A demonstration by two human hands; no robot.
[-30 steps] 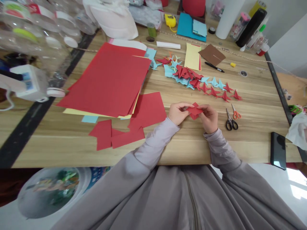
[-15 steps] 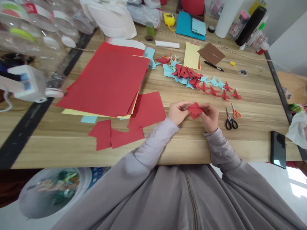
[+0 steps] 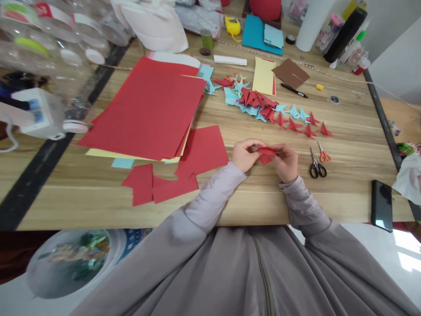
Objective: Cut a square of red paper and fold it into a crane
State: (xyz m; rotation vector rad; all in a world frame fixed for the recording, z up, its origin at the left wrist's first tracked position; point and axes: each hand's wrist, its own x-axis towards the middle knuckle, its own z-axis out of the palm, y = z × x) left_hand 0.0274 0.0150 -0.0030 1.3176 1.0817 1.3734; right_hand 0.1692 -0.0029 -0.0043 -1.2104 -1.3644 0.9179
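Note:
Between my two hands is a small piece of folded red paper (image 3: 266, 156), held just above the table near its front edge. My left hand (image 3: 246, 154) pinches its left side, thumb below and fingers behind. On the other side my right hand (image 3: 285, 161) grips the right corner between thumb and fingers. The paper's upper part looks bent over, and its far side is hidden. Beyond my hands lie folded red paper cranes (image 3: 253, 98) and light blue paper cranes (image 3: 294, 111), some heaped and some in rows.
Black-handled scissors (image 3: 317, 166) and orange-handled scissors (image 3: 324, 153) lie right of my hands. A stack of red sheets (image 3: 144, 109) covers the left, with cut red pieces (image 3: 174, 188) in front. A phone (image 3: 382, 205) rests at the right front edge; plastic bottles (image 3: 55, 26) crowd the far left.
The red paper showed a flat diamond shape before; now its top is folded or curved over between my fingers. My right hand has shifted slightly left.

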